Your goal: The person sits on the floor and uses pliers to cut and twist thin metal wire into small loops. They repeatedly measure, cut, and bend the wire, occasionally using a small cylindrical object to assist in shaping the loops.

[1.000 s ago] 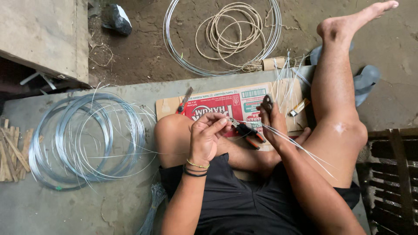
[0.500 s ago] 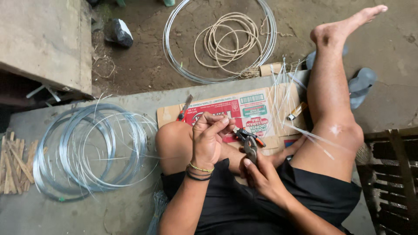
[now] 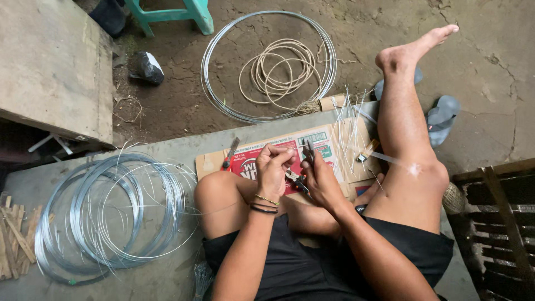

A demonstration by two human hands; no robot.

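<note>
I sit on a concrete slab with one knee bent and one leg stretched out. My left hand (image 3: 274,167), with bracelets on the wrist, pinches a thin piece of wire above my lap. My right hand (image 3: 322,181) grips a pair of pliers (image 3: 306,153) whose jaws point up beside the left fingers. Under my hands lies a flattened cardboard box (image 3: 329,146) with cut wire pieces (image 3: 348,125) on it. A red-handled tool (image 3: 228,156) rests on the cardboard's left end.
A big coil of silver wire (image 3: 106,217) lies on the slab at my left, by wooden sticks (image 3: 12,245). On the dirt ahead sit another wire hoop (image 3: 214,95), a rope coil (image 3: 278,69), a green stool (image 3: 192,10) and sandals (image 3: 443,114). A wooden crate (image 3: 496,223) stands at right.
My right hand, which was lower over my lap, has come back up with the pliers beside the left hand. The view has tilted to show more ground ahead.
</note>
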